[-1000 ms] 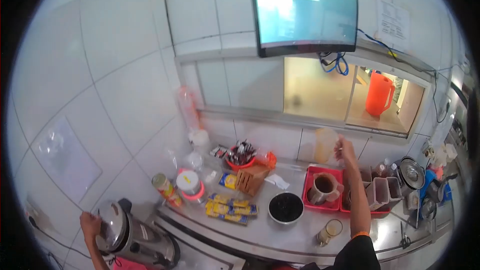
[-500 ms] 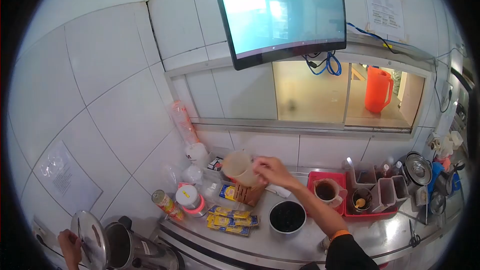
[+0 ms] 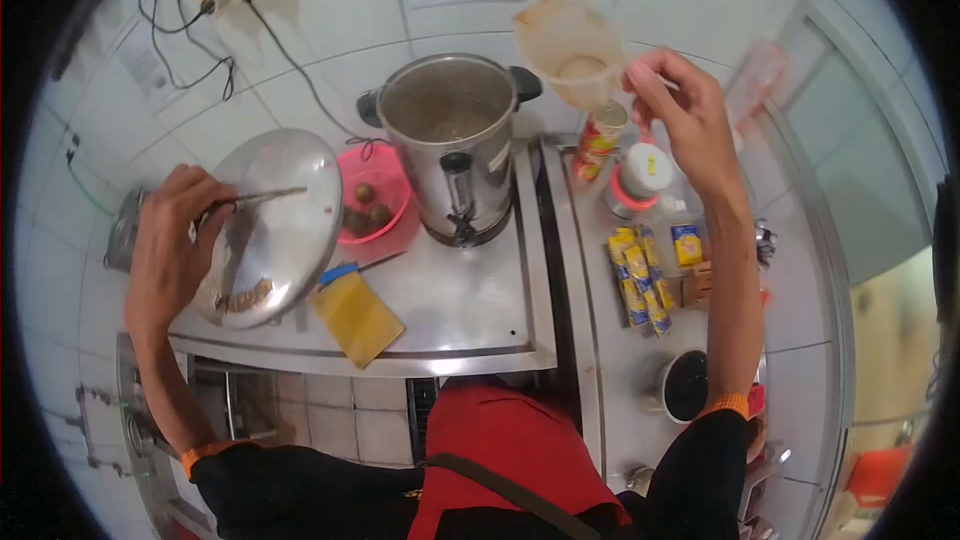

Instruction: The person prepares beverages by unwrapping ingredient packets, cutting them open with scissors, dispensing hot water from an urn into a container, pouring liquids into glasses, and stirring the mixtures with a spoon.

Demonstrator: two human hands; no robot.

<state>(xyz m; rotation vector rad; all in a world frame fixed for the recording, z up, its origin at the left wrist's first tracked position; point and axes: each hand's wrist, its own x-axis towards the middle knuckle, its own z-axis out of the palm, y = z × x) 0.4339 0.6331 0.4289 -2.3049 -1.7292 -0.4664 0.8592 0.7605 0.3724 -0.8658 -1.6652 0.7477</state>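
Okay, your left hand (image 3: 178, 240) is closed, fingers pinched on the handle of the metal lid (image 3: 285, 245), holding it tilted just beside the pink bowl (image 3: 400, 176) and its round brown pieces. Over on the other side, your right hand (image 3: 682, 112) has its fingers curled nearly shut at the handle of the plastic jug (image 3: 570, 35), raised near the steel urn (image 3: 450, 135), which stands uncovered on the counter (image 3: 465, 305)!
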